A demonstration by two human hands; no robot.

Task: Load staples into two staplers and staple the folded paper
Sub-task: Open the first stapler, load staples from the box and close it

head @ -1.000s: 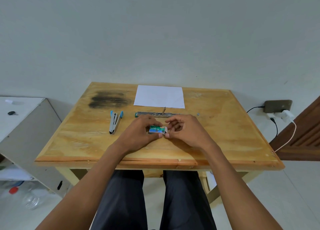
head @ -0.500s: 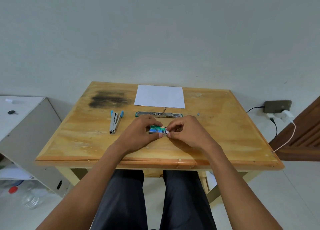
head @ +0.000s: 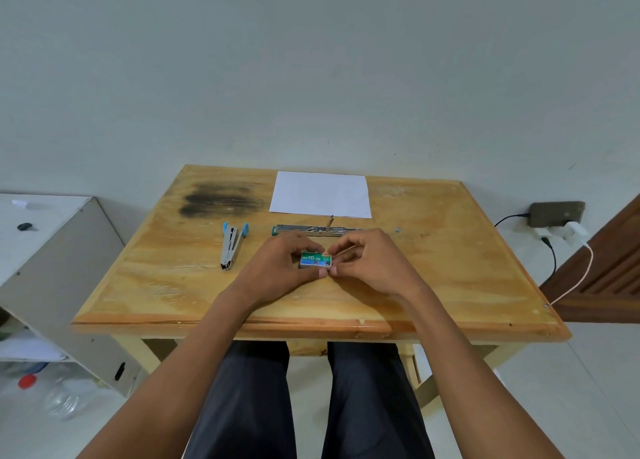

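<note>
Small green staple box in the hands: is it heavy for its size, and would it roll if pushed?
Likely dense for its size: the small green staple box is labelled No.10-1M, so probably packed with metal. Its flat rectangular sides suggest sliding, not rolling, on the glossy wooden table. The left hand and right hand pinch it uncrushed, so probably stiff.

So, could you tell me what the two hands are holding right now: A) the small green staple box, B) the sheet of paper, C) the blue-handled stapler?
A: the left hand and the right hand both pinch the staple box, while the stapler and paper lie untouched.
</note>
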